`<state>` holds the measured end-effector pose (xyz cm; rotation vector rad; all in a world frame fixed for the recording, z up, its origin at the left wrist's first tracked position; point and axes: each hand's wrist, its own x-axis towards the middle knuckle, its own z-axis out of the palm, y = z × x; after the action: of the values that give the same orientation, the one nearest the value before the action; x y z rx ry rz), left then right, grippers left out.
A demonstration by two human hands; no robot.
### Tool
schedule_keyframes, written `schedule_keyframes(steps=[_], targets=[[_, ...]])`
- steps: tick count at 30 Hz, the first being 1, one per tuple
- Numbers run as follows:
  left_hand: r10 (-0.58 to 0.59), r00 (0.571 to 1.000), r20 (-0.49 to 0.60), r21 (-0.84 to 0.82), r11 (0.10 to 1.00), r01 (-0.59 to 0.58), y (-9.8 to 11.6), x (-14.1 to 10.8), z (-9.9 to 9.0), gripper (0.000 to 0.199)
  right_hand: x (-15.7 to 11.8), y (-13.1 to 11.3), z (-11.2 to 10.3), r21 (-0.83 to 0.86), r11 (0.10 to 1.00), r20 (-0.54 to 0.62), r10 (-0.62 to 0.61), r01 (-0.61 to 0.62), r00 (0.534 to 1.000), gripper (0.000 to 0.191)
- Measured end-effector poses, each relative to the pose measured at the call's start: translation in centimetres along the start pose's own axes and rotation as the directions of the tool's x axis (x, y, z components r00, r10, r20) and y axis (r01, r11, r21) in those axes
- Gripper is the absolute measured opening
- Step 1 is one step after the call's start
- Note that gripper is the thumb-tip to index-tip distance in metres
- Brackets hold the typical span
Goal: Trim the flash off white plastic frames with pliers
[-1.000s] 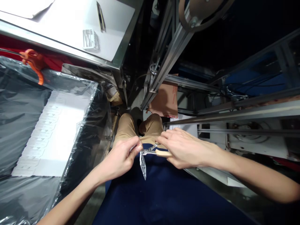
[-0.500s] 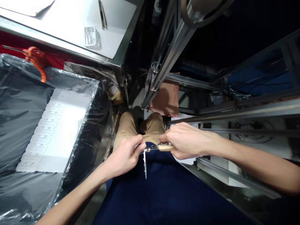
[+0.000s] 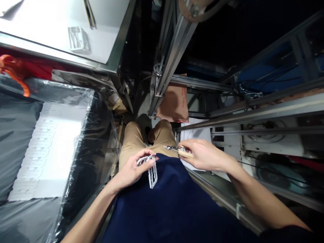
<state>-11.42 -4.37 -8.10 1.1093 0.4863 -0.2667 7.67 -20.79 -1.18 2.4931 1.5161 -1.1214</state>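
My left hand (image 3: 134, 167) is closed on a white slotted plastic part (image 3: 152, 175), thumb on top, with the part's long end hanging down over the dark blue apron (image 3: 177, 199). In my right hand (image 3: 201, 153) is a pair of nippers (image 3: 184, 153) with pale handles, its metal jaws pointing left toward the part. A gap separates the jaws from the part. The fingers of my right hand are wrapped round the handles and partly hidden.
At left, a box lined with black plastic (image 3: 88, 98) holds rows of white parts (image 3: 37, 145). Above it are an orange-handled tool (image 3: 15, 71) and a metal-edged table (image 3: 106, 37) bearing a stack of white parts (image 3: 78, 39) and a cutter (image 3: 89, 15). Metal framing (image 3: 174, 50) stands ahead and right.
The nippers have moved right, away from the white part. My left hand has turned the part so its slotted face shows. The view has shifted, with the box and table now farther left.
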Motion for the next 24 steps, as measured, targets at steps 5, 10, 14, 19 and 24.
schedule_keyframes(steps=[5, 10, 14, 19, 24], targets=[[0.005, 0.999, -0.040, -0.401, 0.916, -0.021, -0.7, 0.5, -0.9, 0.036, 0.3, -1.4, 1.1, 0.109, 0.989, -0.130, -0.081, 0.096, 0.988, 0.015], [0.023, 0.999, -0.025, -0.537, 0.843, -0.033, 0.3, 0.2, -0.8, 0.046, 1.4, -1.9, 1.9, 0.053, 0.982, -0.207, -0.168, 0.183, 0.964, 0.029], [0.014, 0.999, -0.032, -0.563, 0.826, -0.029, 0.5, -0.1, -0.5, 0.046, 1.9, -1.9, 1.9, -0.021, 0.976, -0.231, -0.215, 0.216, 0.949, 0.036], [-0.019, 0.998, -0.052, -0.546, 0.838, -0.012, 0.1, -0.3, -0.5, 0.046, 2.1, -2.3, 1.9, -0.047, 0.972, -0.217, -0.235, 0.230, 0.947, 0.034], [-0.036, 0.998, -0.060, -0.516, 0.856, 0.000, 0.1, -0.4, -0.6, 0.043, 2.2, -2.5, 1.8, -0.022, 0.969, -0.195, -0.247, 0.248, 0.949, 0.028]])
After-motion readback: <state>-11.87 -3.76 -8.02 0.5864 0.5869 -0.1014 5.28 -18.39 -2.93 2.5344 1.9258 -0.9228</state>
